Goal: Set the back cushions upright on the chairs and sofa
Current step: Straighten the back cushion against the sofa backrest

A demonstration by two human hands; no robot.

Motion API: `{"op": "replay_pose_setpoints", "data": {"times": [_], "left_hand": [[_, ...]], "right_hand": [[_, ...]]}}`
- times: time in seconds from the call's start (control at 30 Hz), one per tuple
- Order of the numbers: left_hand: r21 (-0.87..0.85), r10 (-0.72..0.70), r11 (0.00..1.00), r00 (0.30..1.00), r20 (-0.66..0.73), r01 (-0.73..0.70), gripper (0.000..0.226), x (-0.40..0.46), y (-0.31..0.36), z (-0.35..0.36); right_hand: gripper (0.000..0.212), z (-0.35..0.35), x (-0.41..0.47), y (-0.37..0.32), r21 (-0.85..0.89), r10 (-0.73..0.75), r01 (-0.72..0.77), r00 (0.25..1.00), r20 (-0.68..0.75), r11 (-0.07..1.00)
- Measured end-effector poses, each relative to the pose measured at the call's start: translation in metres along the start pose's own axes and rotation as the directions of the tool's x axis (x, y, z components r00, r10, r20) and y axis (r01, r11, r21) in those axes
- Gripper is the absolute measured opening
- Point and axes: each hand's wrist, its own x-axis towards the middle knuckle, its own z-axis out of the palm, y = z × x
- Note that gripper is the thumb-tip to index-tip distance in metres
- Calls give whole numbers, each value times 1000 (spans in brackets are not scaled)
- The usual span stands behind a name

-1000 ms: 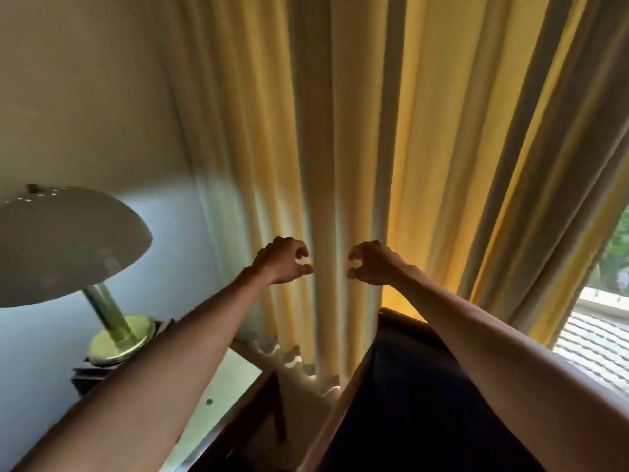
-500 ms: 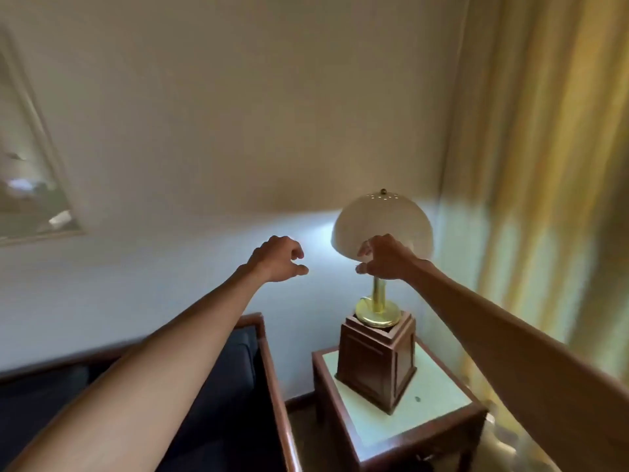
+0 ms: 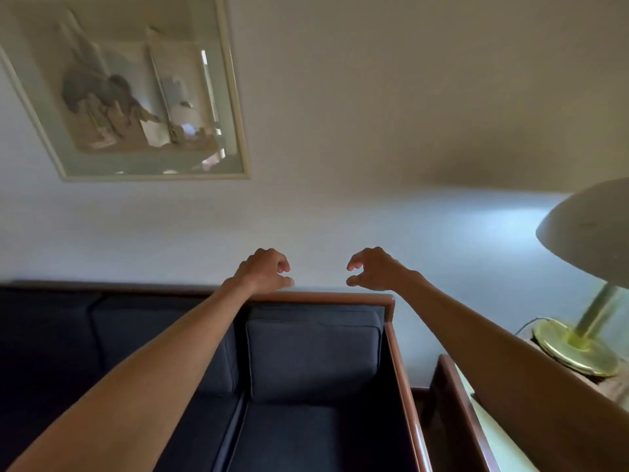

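A dark blue sofa with a wooden frame (image 3: 340,297) fills the lower left and centre. Its rightmost back cushion (image 3: 313,361) stands upright against the frame. Another back cushion (image 3: 153,335) stands to its left, partly hidden by my left arm. My left hand (image 3: 263,269) and my right hand (image 3: 372,269) are held out in the air above the sofa's back rail, fingers curled and slightly apart, holding nothing. Neither hand touches a cushion.
A framed picture (image 3: 136,93) hangs on the wall above the sofa. To the right stands a wooden side table (image 3: 452,403) with a brass lamp (image 3: 578,345) and its white dome shade (image 3: 592,229). My right forearm passes in front of the table.
The view has swung left, from the yellow curtain past the lamp to the sofa and picture. Both hands keep the same curled, empty pose out in front.
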Motion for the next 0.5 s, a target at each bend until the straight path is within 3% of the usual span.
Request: {"op": "replay_pose_setpoints", "data": {"times": [0.17,0.33,0.5], "left_hand": [[-19,-72,997,994,86,74,35,86,-86,51],[-52,-108,992,981,162,117,38,141,-159,116],[44,-93,995,966,241,85,56,191,-215,176]], "right_hand": [[41,75,120,18,-5,24,-24,993,117,1000],[42,162,189,55,-32,165,-162,956,244,986],[59,226,231,88,-108,207,-185,948,243,977]]}}
